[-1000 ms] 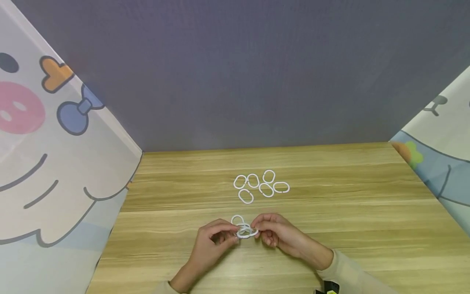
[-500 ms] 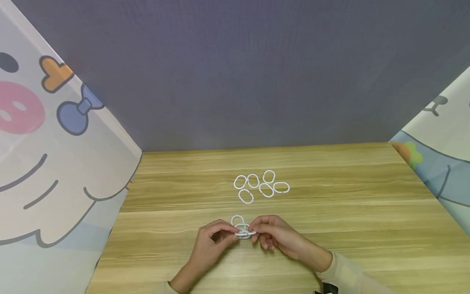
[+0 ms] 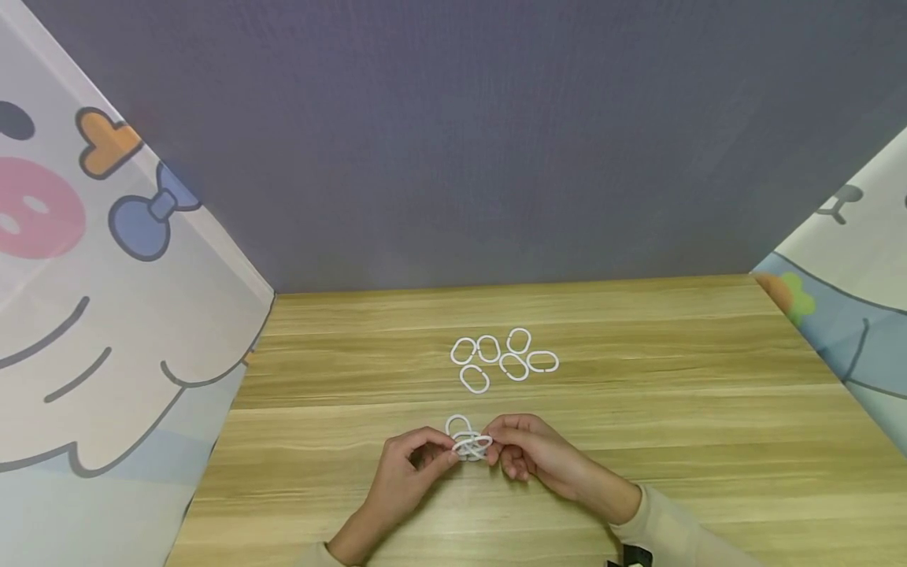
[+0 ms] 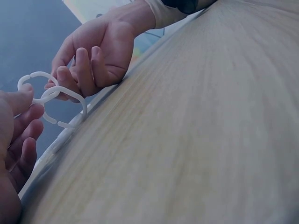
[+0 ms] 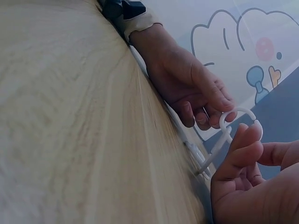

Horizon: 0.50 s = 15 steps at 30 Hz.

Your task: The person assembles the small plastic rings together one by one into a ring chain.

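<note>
Between both hands is a white oval plastic chain link [image 4: 41,73], with a small gap in its side. My left hand [image 3: 414,465] pinches its left end between thumb and fingers. At its other end, the thumb and index finger of my right hand [image 3: 534,453] pinch it, while the other fingers curl loosely below. A second white link [image 4: 77,95] is hooked through the held one and hangs down toward the table. Just beyond the fingers, another white link [image 3: 458,417] lies on the wood, partly overlapped by the held links in the head view.
Several loose white oval links [image 3: 475,379] lie farther back on the wooden table [image 3: 340,354]. A grey panel [image 3: 496,157] rises at the table's rear edge. Cartoon-printed panels [image 3: 142,315] stand on either side.
The held link has tilted: its right end has risen and its face now turns differently. My right hand has shifted slightly left; the left hand and the loose links are nearly unmoved.
</note>
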Motion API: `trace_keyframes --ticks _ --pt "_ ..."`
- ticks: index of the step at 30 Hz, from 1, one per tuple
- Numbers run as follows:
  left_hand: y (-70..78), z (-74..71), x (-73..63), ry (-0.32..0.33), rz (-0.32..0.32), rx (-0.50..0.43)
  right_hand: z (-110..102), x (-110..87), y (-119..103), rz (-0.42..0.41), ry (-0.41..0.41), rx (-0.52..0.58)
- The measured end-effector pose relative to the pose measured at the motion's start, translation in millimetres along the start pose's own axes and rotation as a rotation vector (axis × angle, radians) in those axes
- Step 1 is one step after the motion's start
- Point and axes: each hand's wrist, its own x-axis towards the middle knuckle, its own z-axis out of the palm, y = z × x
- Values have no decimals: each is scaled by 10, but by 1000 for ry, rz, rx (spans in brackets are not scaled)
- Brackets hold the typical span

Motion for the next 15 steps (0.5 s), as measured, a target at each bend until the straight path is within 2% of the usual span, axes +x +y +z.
trace_keyframes --ticks 9,15 --pt "5 -11 1 14 -19 29 -1 0 -31 -33 74 -89" --pt "19 -14 6 25 -2 36 -34 4 -80 -53 101 -127"
